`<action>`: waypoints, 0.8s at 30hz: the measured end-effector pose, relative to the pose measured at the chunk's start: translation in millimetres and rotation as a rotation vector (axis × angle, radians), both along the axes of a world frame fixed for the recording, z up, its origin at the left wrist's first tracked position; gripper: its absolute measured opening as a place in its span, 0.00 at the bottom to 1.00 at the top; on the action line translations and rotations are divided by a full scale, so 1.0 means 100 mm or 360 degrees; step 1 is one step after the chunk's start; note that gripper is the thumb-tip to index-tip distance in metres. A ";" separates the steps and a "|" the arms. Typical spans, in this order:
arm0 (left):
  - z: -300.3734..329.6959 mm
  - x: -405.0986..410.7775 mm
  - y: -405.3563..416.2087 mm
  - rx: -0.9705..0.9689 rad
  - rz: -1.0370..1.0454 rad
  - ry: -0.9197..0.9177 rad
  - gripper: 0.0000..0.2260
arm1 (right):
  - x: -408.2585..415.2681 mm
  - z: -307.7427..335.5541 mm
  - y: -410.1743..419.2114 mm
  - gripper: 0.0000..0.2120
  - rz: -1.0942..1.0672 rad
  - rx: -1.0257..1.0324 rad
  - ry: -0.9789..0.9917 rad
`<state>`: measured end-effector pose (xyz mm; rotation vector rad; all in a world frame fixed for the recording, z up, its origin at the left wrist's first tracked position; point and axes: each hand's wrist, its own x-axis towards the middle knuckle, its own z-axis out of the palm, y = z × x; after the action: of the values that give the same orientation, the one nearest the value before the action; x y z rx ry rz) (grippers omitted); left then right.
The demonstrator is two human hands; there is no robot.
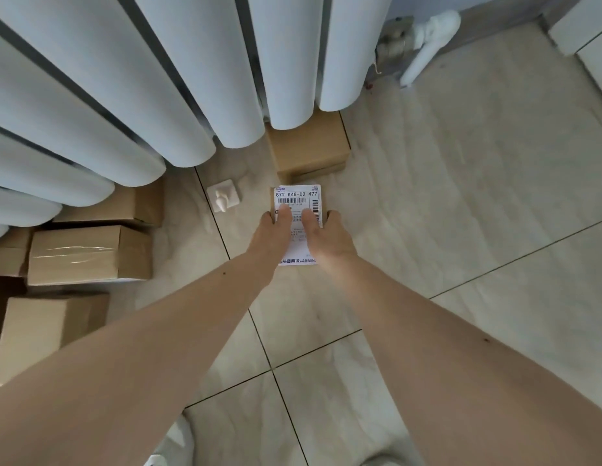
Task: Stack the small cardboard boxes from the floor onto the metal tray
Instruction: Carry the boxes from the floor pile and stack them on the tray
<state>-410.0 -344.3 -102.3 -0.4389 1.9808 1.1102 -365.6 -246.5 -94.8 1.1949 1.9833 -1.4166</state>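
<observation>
Both hands hold one small cardboard box with a white shipping label above the tiled floor. The left hand grips the left side of the box and the right hand grips the right side. Each thumb lies flat on the label, and the other fingers curl around the edges and go under the box, where they are hidden. This grip from two sides probably serves to keep the box level while it is carried. The label faces up, so its printed code can be read. Whether the box touches the floor or is already lifted cannot be told from this view.

Just beyond the held box, a plain brown box stands on the floor, partly under the white radiator. On the left, more cardboard boxes lie close together beside the radiator: one with clear tape on top, one behind it, one nearer, and part of a further one at the left edge. So at least six boxes can be counted with the held one.

One small white hook on a square base lies on the floor between the left group and the held box. A white pipe stands at the far right.

The metal tray is not in view, so the stacking place cannot be judged.
</observation>
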 end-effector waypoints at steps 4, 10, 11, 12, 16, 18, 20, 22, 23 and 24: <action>0.12 0.08 0.00 0.0073 -0.0044 -0.0007 0.20 | 0.05 0.10 0.01 0.23 -0.0099 -0.0052 -0.0020; 0.87 0.14 0.13 0.0144 0.0000 0.0074 0.13 | 0.09 0.71 0.17 0.25 -0.0208 -0.0010 0.0005; 1.05 0.15 0.18 0.0156 0.0017 0.0075 0.11 | 0.11 0.85 0.20 0.26 -0.0248 0.0000 0.0016; 1.20 0.16 0.22 0.0166 0.0026 0.0074 0.11 | 0.13 1.00 0.23 0.27 -0.0289 0.0020 0.0030; 1.82 0.20 0.41 0.0196 0.0012 0.0157 0.12 | 0.22 1.66 0.40 0.30 -0.0417 0.0149 0.0050; 2.16 0.22 0.50 0.0223 0.0015 0.0184 0.14 | 0.26 2.01 0.50 0.29 -0.0469 0.0185 0.0054; 2.52 0.22 0.56 0.0248 0.0044 0.0207 0.15 | 0.29 2.39 0.60 0.28 -0.0500 0.0202 0.0077; 2.92 0.24 0.61 0.0260 0.0067 0.0212 0.15 | 0.34 2.81 0.70 0.27 -0.0528 0.0217 0.0110; 3.12 0.25 0.64 0.0268 0.0054 0.0225 0.15 | 0.38 3.03 0.75 0.28 -0.0544 0.0219 0.0120; 3.32 0.26 0.66 0.0263 0.0033 0.0248 0.14 | 0.40 3.24 0.80 0.28 -0.0561 0.0224 0.0128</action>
<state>-383.6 -278.5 229.2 -0.2937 2.0012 1.3450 -325.4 -166.1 228.8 1.6400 2.0264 -1.5278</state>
